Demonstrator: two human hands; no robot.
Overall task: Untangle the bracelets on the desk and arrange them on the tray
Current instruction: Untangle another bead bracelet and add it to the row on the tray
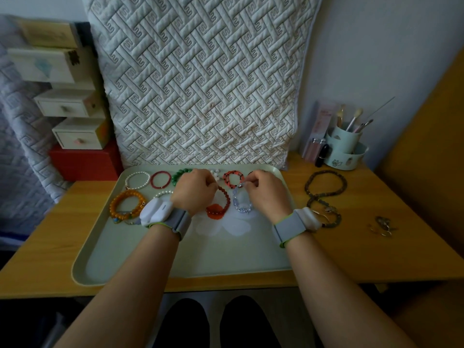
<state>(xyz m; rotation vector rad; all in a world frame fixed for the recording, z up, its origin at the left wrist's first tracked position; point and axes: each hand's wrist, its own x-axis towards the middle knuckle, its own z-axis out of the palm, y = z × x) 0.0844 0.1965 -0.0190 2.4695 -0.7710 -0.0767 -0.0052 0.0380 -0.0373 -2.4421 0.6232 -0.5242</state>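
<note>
A pale green tray lies on the wooden desk. On it rest a white pearl bracelet, a thin red one, green beads, an orange-and-black one and an amber beaded one. My left hand pinches the top of a dark red beaded bracelet. My right hand pinches the top of a pale blue crystal bracelet. Both bracelets lie side by side on the tray's middle. A brown beaded strand lies twisted on the desk to the right.
A quilted white cushion stands behind the tray. Small drawer boxes stack at the back left over a red box. A brush holder sits at the back right. Small metal jewellery pieces lie near the right edge.
</note>
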